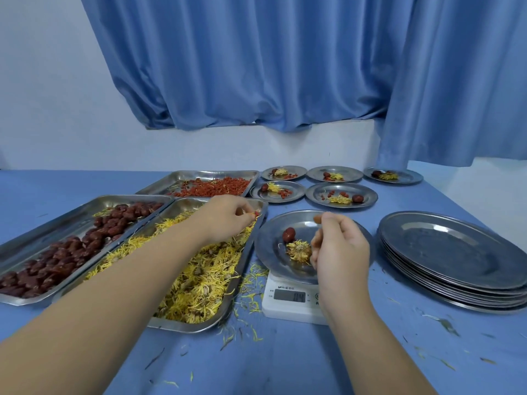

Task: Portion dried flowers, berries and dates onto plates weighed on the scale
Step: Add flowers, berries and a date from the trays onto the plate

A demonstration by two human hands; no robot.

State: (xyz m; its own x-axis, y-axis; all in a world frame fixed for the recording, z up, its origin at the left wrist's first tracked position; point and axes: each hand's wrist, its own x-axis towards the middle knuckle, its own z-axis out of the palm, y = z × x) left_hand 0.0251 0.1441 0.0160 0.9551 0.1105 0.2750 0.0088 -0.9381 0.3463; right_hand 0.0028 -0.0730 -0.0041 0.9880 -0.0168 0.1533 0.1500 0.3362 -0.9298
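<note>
The left hand (228,215) pinched a few berries (256,213) at its fingertips over the flower tray's (199,326) far corner, beside the plate (271,252) on the scale (288,297). The plate held a date (289,234) and a flower (299,250). The right hand (339,252) hung curled above it; whether it held anything I could not tell. The berries looked tiny and light, easily dropped, best taken in a fingertip pinch

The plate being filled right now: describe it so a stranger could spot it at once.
On the blue table, find the white scale between the tray of yellow flowers and the stack of empty plates. The plate sits on it. Unlike the five filled plates behind, it holds only one date and one flower, no berries showing.
</note>
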